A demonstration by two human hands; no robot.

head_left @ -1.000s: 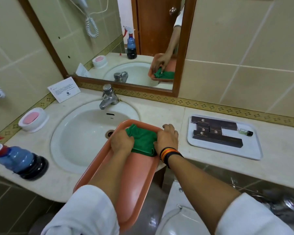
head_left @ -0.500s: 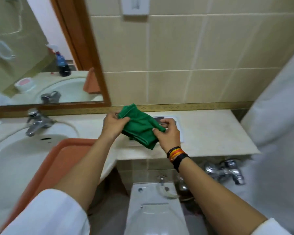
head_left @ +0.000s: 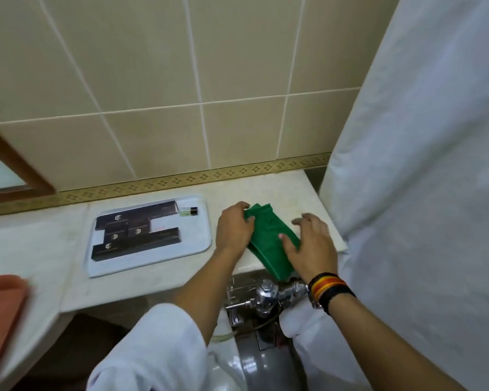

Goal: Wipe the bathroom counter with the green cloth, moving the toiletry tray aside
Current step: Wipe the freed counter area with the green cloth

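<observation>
Large beige wall tiles point(head_left: 158, 66) with pale grout filled the upper frame, edged below by a gold patterned border strip point(head_left: 181, 180). A brown wooden mirror frame point(head_left: 14, 167) cut into the left edge. A white curtain point(head_left: 424, 165) hung down the right side, with chrome plumbing point(head_left: 266, 296) at lower centre.
</observation>
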